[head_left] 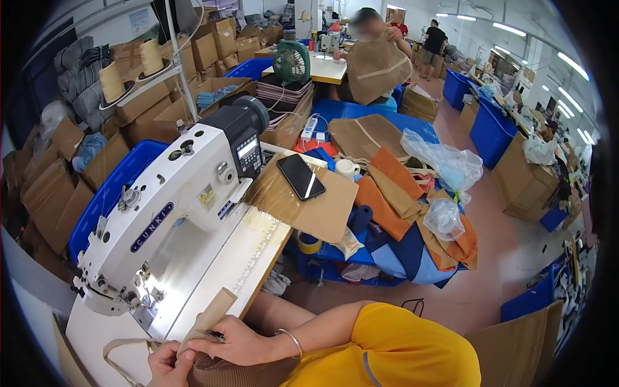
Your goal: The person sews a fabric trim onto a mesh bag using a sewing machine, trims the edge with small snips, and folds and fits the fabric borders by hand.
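My right hand [232, 342], with a bangle at its wrist, is closed on a brown fabric strip [214, 311] that sticks up past its fingers. A small dark metallic object [215, 335] shows between these fingers; its kind is unclear. Just beside it at the bottom edge, my left hand [169, 366] pinches the same brown piece. Brown mesh fabric [229, 373] hangs below both hands. A thin beige strap [119, 345] loops out to the left. The white sewing machine [174, 187] stands behind my hands, its needle area apart from the fabric.
On the machine table [255, 251], a black phone [301, 176] lies on cardboard [325, 206]. A white mug [347, 169], orange and blue fabric pieces [387, 206] and plastic bags [445, 158] lie beyond. Farther back, a person holds brown mesh fabric [377, 68]. Blue bins [490, 129] line the aisle.
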Tool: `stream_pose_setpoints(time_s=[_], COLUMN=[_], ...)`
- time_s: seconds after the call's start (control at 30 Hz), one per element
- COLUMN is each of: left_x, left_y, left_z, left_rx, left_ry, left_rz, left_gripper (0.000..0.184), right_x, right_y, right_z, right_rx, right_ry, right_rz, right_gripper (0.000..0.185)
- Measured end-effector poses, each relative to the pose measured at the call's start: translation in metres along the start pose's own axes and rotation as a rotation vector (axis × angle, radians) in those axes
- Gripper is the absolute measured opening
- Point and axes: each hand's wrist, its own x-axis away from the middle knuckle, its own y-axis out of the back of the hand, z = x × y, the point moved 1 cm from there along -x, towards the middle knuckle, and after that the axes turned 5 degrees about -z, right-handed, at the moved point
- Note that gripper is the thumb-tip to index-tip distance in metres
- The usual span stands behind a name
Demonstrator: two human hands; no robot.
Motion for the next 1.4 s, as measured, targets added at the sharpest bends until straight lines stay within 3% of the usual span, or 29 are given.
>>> stream_pose_setpoints(time_s=[0.03, 0.67, 0.93, 1.07, 1.1, 1.17, 1.2, 1.27, 1.4], left_x=[0.0, -0.002, -0.007, -0.025, -0.027, -0.032, -0.037, -0.043, -0.046], left_y=[0.0, -0.007, -0.015, -0.007, -0.004, -0.007, -0.003, 0.0, 0.0], left_z=[0.001, -0.002, -0.004, 0.026, 0.03, 0.026, 0.032, 0.046, 0.047], left_rx=[0.0, 0.016, -0.045, -0.137, -0.211, -0.003, 0.052, 0.146, 0.238], left_ry=[-0.001, 0.118, 0.104, 0.009, -0.029, 0.035, 0.05, 0.063, 0.021], left_rz=[0.0, 0.023, 0.031, -0.013, -0.075, -0.153, -0.15, -0.144, -0.068], left_gripper=[0.011, 0.016, 0.016, 0.01, 0.011, 0.012, 0.013, 0.012, 0.01], right_x=[0.0, 0.0, 0.003, 0.004, 0.002, 0.007, 0.005, 0.009, 0.009], right_y=[-0.001, 0.004, 0.02, 0.027, 0.032, 0.036, 0.037, 0.044, 0.036], right_z=[-0.001, -0.012, -0.009, -0.02, -0.025, -0.043, -0.044, -0.025, -0.025], right_rx=[-0.025, 0.008, 0.096, 0.207, 0.236, 0.229, 0.207, 0.005, -0.148], right_ry=[0.107, 0.148, -0.089, 0.043, -0.012, -0.086, -0.088, -0.385, -0.597], right_rz=[-0.061, -0.098, 0.069, -0.035, 0.003, 0.014, -0.037, 0.039, 0.091], right_gripper=[0.03, 0.028, 0.025, 0.03, 0.031, 0.031, 0.031, 0.031, 0.032])
